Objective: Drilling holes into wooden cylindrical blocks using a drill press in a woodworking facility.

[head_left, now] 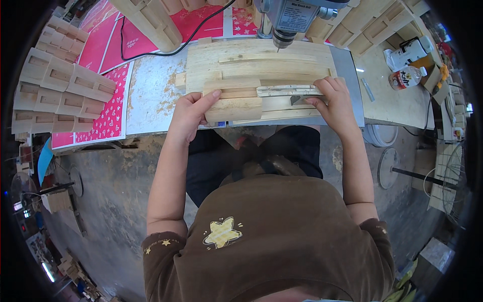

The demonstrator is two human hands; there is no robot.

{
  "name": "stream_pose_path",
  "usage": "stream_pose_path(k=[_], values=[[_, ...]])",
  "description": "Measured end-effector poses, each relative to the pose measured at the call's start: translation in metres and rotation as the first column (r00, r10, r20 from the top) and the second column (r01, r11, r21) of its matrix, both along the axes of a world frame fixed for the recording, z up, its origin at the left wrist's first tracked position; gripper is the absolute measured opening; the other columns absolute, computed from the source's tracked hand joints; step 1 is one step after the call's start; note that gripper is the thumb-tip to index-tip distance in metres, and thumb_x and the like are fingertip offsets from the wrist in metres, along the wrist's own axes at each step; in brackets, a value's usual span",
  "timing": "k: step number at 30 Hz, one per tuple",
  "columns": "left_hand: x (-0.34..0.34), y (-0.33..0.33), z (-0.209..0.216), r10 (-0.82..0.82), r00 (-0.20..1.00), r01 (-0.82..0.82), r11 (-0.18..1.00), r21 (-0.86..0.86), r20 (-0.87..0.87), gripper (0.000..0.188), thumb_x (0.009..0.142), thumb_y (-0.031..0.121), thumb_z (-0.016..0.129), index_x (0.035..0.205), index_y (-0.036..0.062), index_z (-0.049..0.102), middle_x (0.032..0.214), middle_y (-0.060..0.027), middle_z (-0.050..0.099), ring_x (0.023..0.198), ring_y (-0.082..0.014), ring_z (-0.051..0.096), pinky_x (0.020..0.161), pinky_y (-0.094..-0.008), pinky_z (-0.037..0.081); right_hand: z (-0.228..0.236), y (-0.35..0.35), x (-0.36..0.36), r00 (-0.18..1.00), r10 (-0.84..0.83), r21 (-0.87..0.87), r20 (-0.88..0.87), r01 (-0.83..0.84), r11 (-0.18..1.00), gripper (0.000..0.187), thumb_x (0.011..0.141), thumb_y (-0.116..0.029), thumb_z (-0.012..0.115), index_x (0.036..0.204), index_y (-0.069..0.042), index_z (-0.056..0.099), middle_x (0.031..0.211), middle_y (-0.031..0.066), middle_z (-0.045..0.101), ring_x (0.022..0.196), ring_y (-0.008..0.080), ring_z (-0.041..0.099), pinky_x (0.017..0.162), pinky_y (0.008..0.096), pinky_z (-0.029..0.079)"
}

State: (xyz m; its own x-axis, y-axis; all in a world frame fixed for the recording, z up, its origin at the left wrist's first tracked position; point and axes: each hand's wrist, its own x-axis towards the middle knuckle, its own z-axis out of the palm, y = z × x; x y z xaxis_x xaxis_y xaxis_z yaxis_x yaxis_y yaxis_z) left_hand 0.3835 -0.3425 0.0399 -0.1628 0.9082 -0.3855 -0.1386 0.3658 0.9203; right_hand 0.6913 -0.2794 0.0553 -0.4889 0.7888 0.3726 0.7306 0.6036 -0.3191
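We have the block (234, 109) lying across the near part of the board (201, 63), its long slot (239, 93) facing up. Our left hand (192, 115) is closed on its left end, thumb over the top; where those fingers rest underneath, we cannot tell. Our right hand (333, 104), well apart from the left, is pinched on the right end of the pale strip (287, 90), with the thumb by a grey tab (298, 99). The strip's left end meets the slot's right end; whether it sits inside or only butts against it, we cannot tell.

To do this well, we should judge the fit by keeping the strip level and in line with the slot, since a tilt could make it bind. A firm left grip ought to stop the block rolling on its rounded side, and light, even pressure from the right seems kinder to the strip than a hard push. We'd keep both hands near us, clear of the drill (284, 38) at the far side.
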Motion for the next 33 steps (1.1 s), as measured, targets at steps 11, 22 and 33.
stream_pose_path(k=[11,22,33], values=[[0.048,0.005,-0.041,-0.055,0.99,0.096,0.94,0.327,-0.133,0.046,0.066,0.021,0.082,0.098,-0.0005,0.056,0.086,-0.0052,0.056,0.075,-0.0129,0.052,0.066,-0.0249,0.045,-0.012,0.005,-0.009,0.999,-0.016,0.077,-0.039,0.019,0.997,0.039,0.063,-0.012,0.074,0.098,-0.005,0.058,0.085,0.01,0.056,0.084,0.032,0.051,0.075,0.0403,0.04],[0.052,0.048,-0.069,0.413,0.41,0.312,0.774,0.551,-0.813,0.072,0.056,0.028,0.081,0.12,0.0061,0.054,0.096,-0.0071,0.055,0.096,-0.0262,0.048,0.089,-0.0419,0.03,-0.023,0.067,-0.024,0.998,-0.046,0.143,-0.037,0.051,0.988,0.049,0.063,-0.011,0.076,0.109,-0.014,0.06,0.096,0.0073,0.059,0.098,0.0307,0.054,0.1,0.0535,0.033],[0.038,0.048,-0.068,0.358,0.417,0.377,0.768,0.518,-0.835,0.062,0.06,0.029,0.077,0.117,0.0097,0.059,0.082,-0.0013,0.053,0.085,-0.0222,0.048,0.082,-0.0388,0.031,0.124,0.124,0.004,0.641,0.204,0.305,-0.74,0.049,0.951,0.034,0.088,-0.015,0.061,0.119,-0.002,0.054,0.106,0.0085,0.061,0.1,0.0156,0.057,0.085,0.0298,0.046]])
